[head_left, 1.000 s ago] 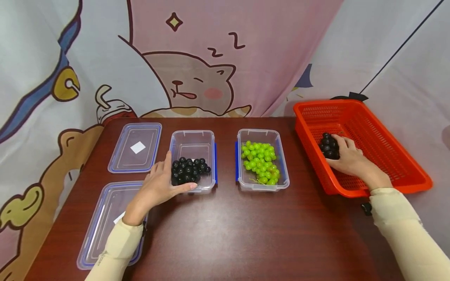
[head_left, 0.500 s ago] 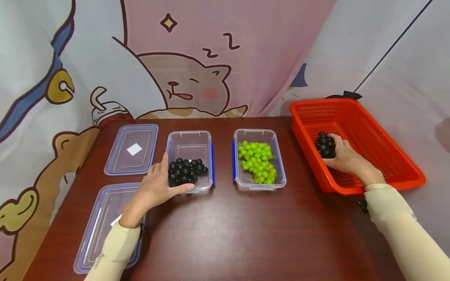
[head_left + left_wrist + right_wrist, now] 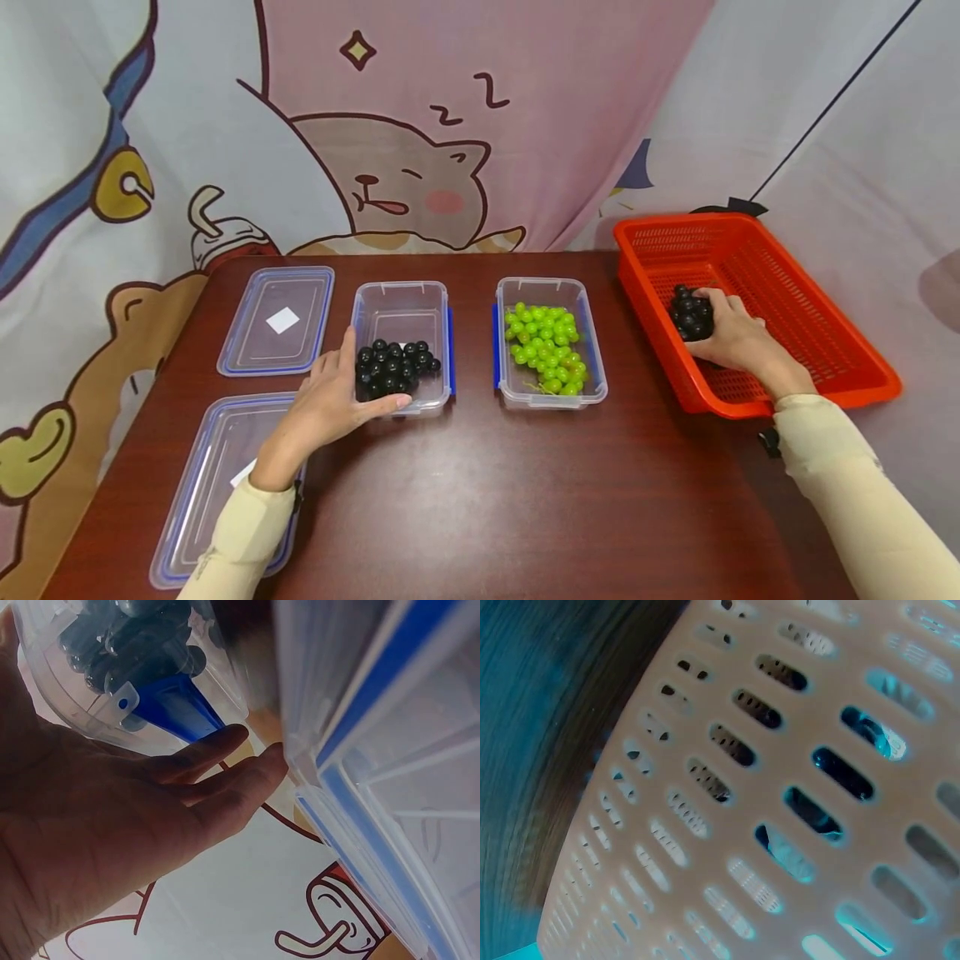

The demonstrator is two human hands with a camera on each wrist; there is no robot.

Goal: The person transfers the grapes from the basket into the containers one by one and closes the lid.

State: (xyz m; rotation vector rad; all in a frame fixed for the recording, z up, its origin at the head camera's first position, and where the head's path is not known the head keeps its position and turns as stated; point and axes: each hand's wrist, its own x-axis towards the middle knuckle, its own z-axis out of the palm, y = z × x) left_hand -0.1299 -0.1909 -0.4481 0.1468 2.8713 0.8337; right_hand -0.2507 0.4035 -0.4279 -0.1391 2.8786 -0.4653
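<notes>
My left hand [image 3: 322, 404] rests against a clear lidless container [image 3: 408, 304], its fingers along the left side and its thumb at the front rim. Black grapes [image 3: 390, 367] lie in the front part of that container. In the left wrist view, the fingers are fairly straight beside a blue latch [image 3: 184, 709]. On the right, my right hand [image 3: 738, 333] holds a bunch of black grapes [image 3: 690, 315] inside the red basket [image 3: 817, 312]; the palm side is hidden. The right wrist view shows mostly the slotted basket wall [image 3: 705, 862], with dark shapes behind it.
A second clear container [image 3: 551, 400] with green grapes [image 3: 547, 342] stands between the first container and the basket. Two clear lids with blue edging lie at the left, a far lid [image 3: 281, 292] and a near lid [image 3: 187, 500]. The brown table [image 3: 510, 500] extends in front.
The head view has shifted slightly, so everything sits a little farther left in it. Both hands keep nearly the same places, the right one still holding black grapes in the basket.
</notes>
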